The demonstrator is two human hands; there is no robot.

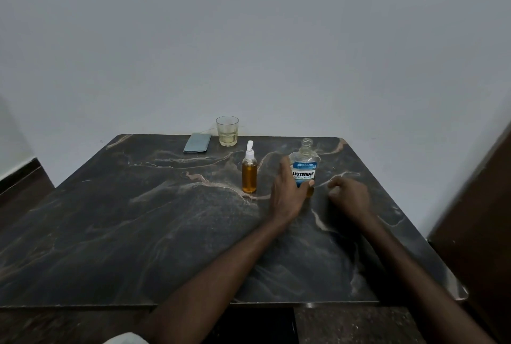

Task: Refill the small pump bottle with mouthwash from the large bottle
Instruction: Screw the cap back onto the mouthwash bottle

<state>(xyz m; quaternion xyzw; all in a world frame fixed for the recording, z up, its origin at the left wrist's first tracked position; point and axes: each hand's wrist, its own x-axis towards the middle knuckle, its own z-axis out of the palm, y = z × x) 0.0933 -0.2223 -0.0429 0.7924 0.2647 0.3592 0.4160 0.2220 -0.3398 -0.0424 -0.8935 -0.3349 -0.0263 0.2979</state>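
Fingers of the left hand [287, 191] wrap the uncapped large bottle [304, 169], which is nearly drained. The right hand [349, 195] lies curled just beside it on the table [138, 219]; whether it holds anything is unclear. The small pump bottle [249, 175], amber-filled, stands left of the large bottle. Beyond them a glass [227, 131] holds pale liquid.

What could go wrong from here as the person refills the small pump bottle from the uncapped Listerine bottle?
The Listerine bottle stands uncapped in the left hand's grip; a jerky lift could slosh mouthwash onto the marble table.
The small pump bottle has its pump top on and already looks nearly full, so pouring could miss its neck or overflow.
It is slim and unheld, close beside the left hand; a knock might topple it.
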